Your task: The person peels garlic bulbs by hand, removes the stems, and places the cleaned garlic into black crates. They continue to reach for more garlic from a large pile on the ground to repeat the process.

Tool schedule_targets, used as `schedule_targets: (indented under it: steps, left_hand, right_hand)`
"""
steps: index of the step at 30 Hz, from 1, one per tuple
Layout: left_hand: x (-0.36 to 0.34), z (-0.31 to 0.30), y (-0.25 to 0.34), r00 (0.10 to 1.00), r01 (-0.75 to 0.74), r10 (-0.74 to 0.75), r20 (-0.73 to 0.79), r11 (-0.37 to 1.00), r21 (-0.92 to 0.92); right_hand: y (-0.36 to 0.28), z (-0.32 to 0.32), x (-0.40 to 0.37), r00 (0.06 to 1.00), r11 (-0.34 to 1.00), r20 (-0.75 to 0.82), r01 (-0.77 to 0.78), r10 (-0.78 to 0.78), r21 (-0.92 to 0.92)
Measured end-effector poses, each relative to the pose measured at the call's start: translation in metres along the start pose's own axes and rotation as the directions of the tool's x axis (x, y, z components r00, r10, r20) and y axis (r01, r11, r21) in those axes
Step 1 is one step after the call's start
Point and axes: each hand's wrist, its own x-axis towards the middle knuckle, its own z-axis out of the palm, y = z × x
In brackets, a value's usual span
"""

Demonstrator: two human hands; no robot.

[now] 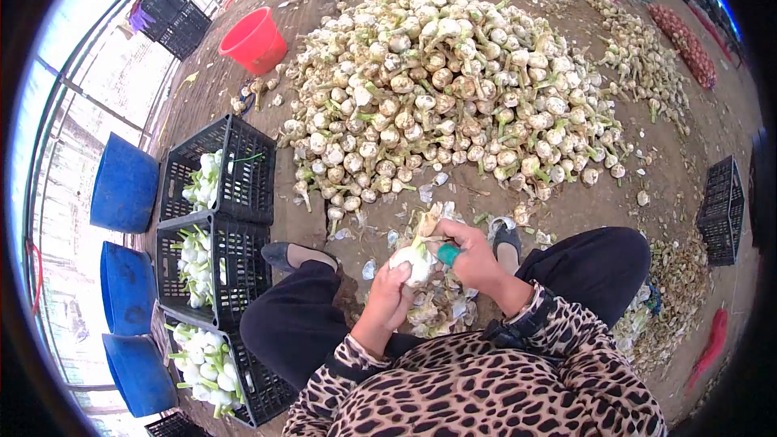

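Between my knees, my left hand [387, 301] is closed around the lower side of a white garlic bulb [416, 264], its stalk pointing up. At the top of the bulb, my right hand [476, 257] pinches the loose, dry outer skin [426, 220] by the stalk. A green wrap [447, 254] shows at the right thumb. Beneath both hands lies a heap of peeled-off garlic skins [441, 311] on the ground. In front of my feet rises a big pile of unpeeled garlic [453, 81] with soil-stained skins and short stalks.
Along my left stand black plastic crates [247, 174] holding clean white garlic, with blue tubs [123, 182] beyond them. A red bucket [255, 40] stands left of the pile. At the right are another black crate [720, 210] and more garlic [643, 57].
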Motion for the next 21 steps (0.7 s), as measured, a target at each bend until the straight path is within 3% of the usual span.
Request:
schedule_targets:
  steps: [5, 11, 14, 15, 16, 18, 19, 20, 21]
  left_hand:
    - [-0.001, -0.005, -0.003, 0.999, 0.016, -0.012, 0.051, 0.997, -0.079]
    - [-0.002, -0.008, 0.002, 0.990, 0.059, -0.048, 0.129, 0.995, -0.086]
    - [-0.006, -0.012, 0.004, 0.990, 0.090, -0.082, 0.116, 0.994, -0.068]
    - [-0.008, -0.016, 0.002, 0.992, 0.094, -0.087, 0.095, 0.993, -0.074]
    - [-0.010, -0.019, 0.001, 0.993, 0.098, -0.092, 0.077, 0.992, -0.077]
    - [-0.011, -0.021, 0.003, 0.995, 0.069, -0.057, 0.082, 0.986, -0.151]
    - [-0.009, -0.022, 0.005, 0.998, 0.041, -0.032, 0.051, 0.981, -0.191]
    - [-0.008, -0.022, 0.006, 1.000, 0.008, -0.004, 0.017, 0.973, -0.232]
    - [-0.006, -0.016, 0.011, 0.999, -0.032, 0.033, -0.001, 0.966, -0.256]
  right_hand:
    - [0.011, -0.001, 0.001, 0.978, 0.815, 0.080, -0.205, 0.193, 0.541]
    - [0.020, 0.007, 0.006, 0.944, 0.559, -0.035, -0.164, 0.328, 0.813]
    - [0.018, -0.035, 0.023, 0.953, 0.085, 0.160, -0.187, 0.259, 0.979]
    - [0.004, -0.054, 0.031, 0.971, 0.175, -0.033, -0.009, 0.238, 0.985]
    - [-0.009, -0.068, 0.036, 0.955, 0.257, -0.225, 0.171, 0.196, 0.951]
    - [-0.009, -0.072, 0.034, 0.895, 0.830, -0.408, 0.083, 0.181, 0.552]
    - [-0.009, -0.072, 0.035, 0.867, 0.972, -0.483, -0.006, 0.122, 0.234]
    - [0.018, -0.062, 0.026, 0.947, 0.989, -0.319, -0.013, -0.035, -0.146]
    - [0.044, -0.050, 0.018, 0.988, 0.865, -0.098, 0.052, -0.116, -0.499]
